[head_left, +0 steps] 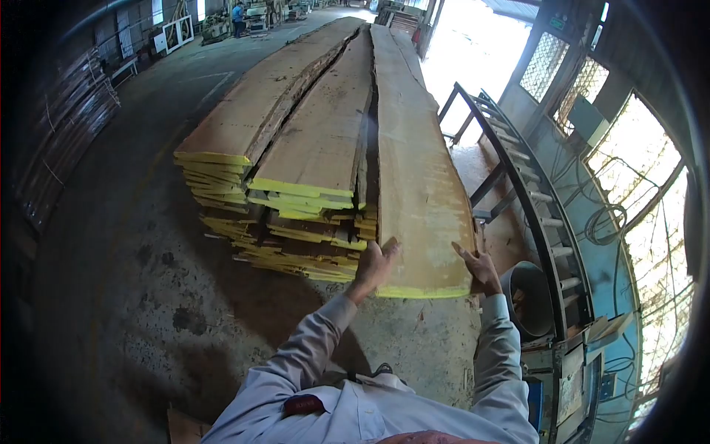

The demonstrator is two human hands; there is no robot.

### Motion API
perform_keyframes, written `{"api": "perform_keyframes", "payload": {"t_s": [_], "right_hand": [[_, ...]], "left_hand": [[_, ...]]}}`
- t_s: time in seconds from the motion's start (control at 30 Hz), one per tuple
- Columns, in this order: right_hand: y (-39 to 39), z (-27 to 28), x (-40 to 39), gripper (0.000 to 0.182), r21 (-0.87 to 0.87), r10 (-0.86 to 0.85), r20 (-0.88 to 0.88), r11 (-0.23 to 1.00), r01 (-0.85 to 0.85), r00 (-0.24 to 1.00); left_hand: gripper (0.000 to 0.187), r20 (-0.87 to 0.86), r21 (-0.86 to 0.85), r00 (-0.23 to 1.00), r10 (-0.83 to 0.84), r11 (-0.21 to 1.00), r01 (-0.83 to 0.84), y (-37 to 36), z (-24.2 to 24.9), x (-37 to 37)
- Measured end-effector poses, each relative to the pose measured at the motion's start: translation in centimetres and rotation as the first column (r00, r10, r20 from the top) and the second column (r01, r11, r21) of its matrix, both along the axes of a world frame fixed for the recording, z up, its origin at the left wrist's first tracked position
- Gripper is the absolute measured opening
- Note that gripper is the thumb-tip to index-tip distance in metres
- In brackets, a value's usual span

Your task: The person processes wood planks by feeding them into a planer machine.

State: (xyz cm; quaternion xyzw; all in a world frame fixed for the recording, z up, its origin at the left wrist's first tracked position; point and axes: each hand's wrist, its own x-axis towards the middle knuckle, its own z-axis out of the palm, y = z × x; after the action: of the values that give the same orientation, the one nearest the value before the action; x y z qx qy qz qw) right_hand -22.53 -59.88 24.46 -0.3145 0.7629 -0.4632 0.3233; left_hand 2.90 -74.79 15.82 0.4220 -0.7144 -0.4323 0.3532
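Observation:
A long wooden slab (425,170) with a yellow-painted end lies lengthwise on the right of a stack and juts out toward me. My left hand (376,265) grips its left edge near the end, the thumb on top and the fingers hidden beneath. On the opposite edge is my right hand (481,268), also with the thumb over the top face and the other fingers at the side. Left of this slab lie a middle slab (322,126) and a wide left slab (259,89), on top of several yellow-ended boards (288,240).
A metal roller conveyor (543,214) runs along the right side, with a round metal bin (529,300) beside its near end. Stacked boards (70,126) stand at far left. A person (237,20) is in the distant background, near machinery.

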Motion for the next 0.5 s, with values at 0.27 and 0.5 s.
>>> {"api": "perform_keyframes", "payload": {"t_s": [0.27,0.5], "right_hand": [[1.0,-2.6,-2.6,0.065,0.008,0.078,-0.142,0.997,-0.078,0.987],[-0.4,-6.8,-5.3,0.061,-0.109,0.148,-0.085,0.982,-0.157,0.985]], "left_hand": [[0.075,0.114,0.021,0.992,0.060,0.998,-0.063,-0.4,1.4,0.0],[0.069,0.075,-0.073,0.996,0.057,0.996,-0.051,-1.2,0.4,0.4]]}}
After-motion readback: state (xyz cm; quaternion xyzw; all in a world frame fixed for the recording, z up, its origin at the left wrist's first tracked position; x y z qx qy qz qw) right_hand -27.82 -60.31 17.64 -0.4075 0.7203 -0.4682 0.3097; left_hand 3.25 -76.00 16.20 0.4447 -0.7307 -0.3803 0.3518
